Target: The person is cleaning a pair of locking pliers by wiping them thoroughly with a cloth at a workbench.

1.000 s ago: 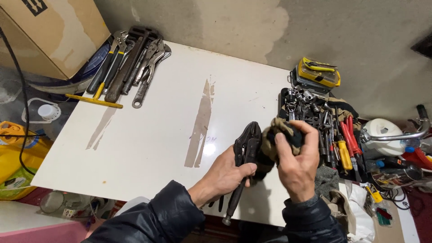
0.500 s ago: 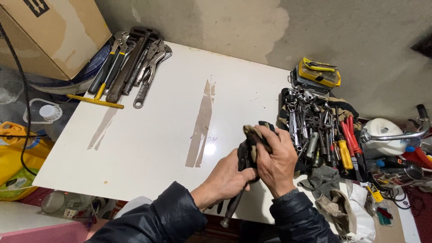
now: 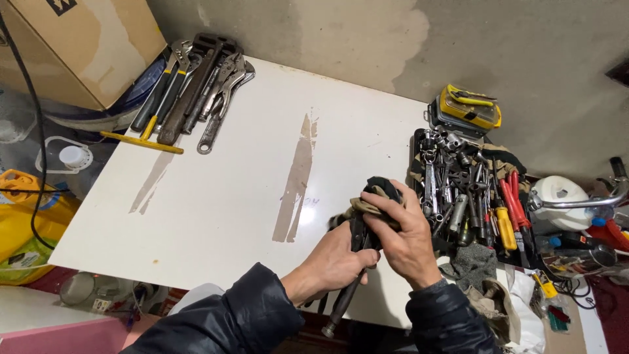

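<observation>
**Wiping locking pliers at the table's near edge**

Gripping the locking pliers around the mid-handle, the left hand is holding the tool over the near edge of the white table, right of centre. The pliers' long axis is running near-to-far with a slight tilt: the adjusting-screw end is pointing down toward the person and a little left, hanging past the table edge; the head is pointing away, up toward the far wall, and is covered by cloth. Left fingers are wrapped tight around the dark handles.

The right hand is pressing a dark-and-tan rag over the head of the pliers, fingers curled and clamped on the cloth, thumb side toward the left hand. The two hands are touching.

Against the frame a second back: the right hand then was holding the bunched rag beside the pliers' head, which was showing bare; now the rag is sitting on top of it and the head is hidden. The pliers' heading is much the same.

Both forearms, in black sleeves, are coming in from the bottom edge and converging. A tray of sockets and screwdrivers is lying just right of the hands; a row of wrenches is lying well apart at the far left corner.
</observation>
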